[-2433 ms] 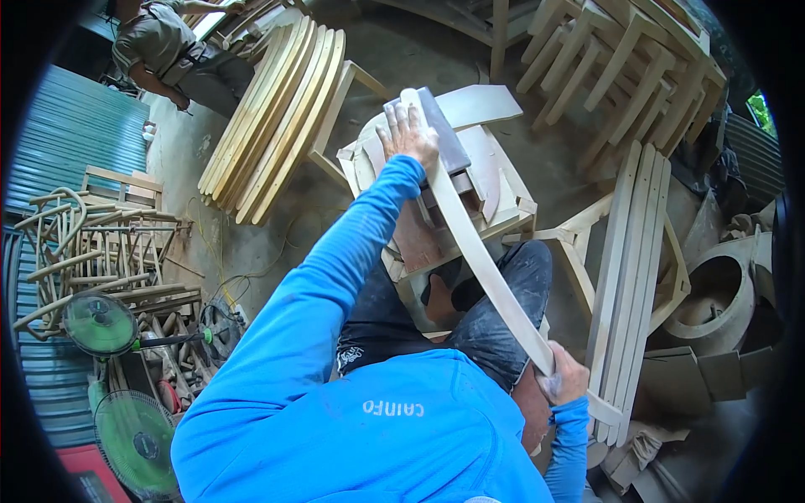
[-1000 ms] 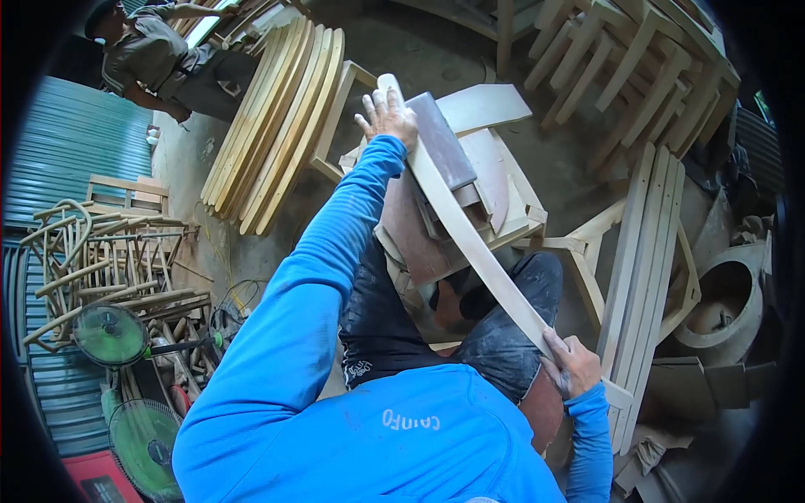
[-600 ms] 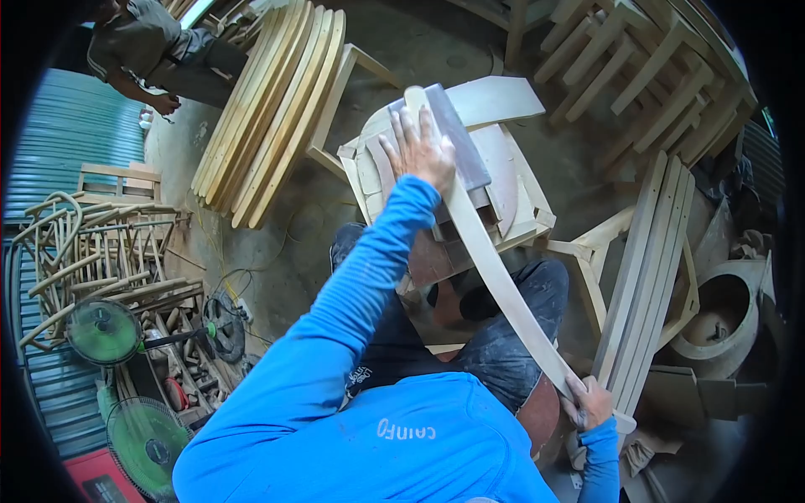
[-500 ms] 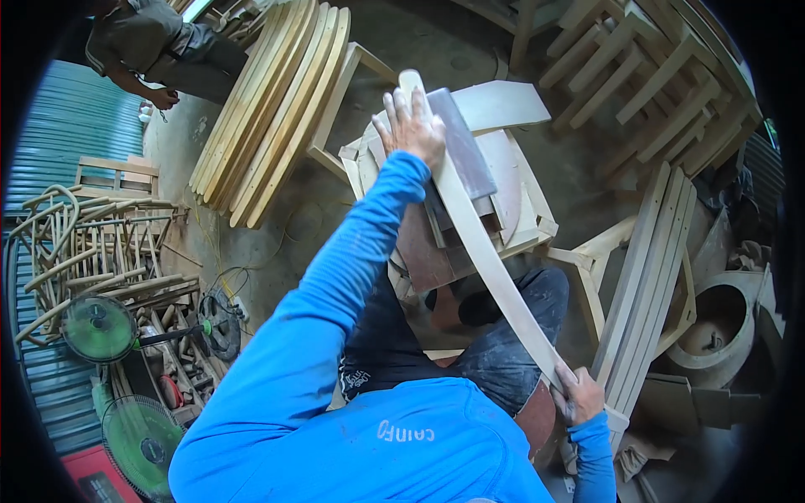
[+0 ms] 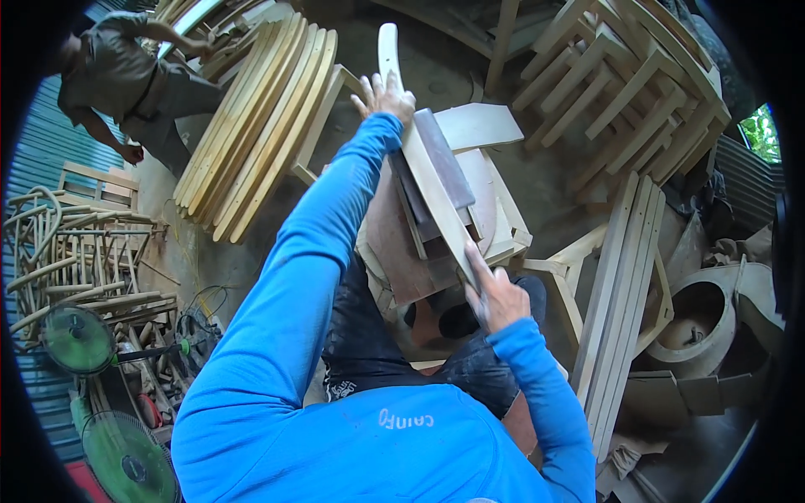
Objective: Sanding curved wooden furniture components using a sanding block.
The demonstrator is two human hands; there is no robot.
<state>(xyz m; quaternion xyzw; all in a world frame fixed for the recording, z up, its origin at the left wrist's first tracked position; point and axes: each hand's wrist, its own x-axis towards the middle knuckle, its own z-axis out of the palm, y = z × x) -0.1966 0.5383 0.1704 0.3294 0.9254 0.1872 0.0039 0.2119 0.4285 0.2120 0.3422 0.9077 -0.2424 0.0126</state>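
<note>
A long pale wooden slat [image 5: 436,193], curved at its far end, slants across the work stand in front of me. My left hand [image 5: 386,98] grips it near the far end, fingers laid across the wood. Lower down, my right hand [image 5: 496,293] is closed round the near end, its index finger stretched along the slat. The slat lies against a grey-brown rectangular block [image 5: 444,159] on the stand. Beneath that, a reddish-brown sheet [image 5: 411,272] hangs toward my knees. A pale flat board [image 5: 480,126] sticks out to the far right of the block.
Long curved wooden slats [image 5: 260,126] lean at the left, with a person [image 5: 134,84] behind them. Straight wooden beams [image 5: 620,310] stand at my right. Stacked wooden frames [image 5: 625,92] fill the far right. Green fans [image 5: 77,338] stand at the left near piled wooden parts [image 5: 84,251].
The slat has slid away from me, its far end now well beyond the block. My right hand has come up toward the stand with it. The person at the left has shifted leftward.
</note>
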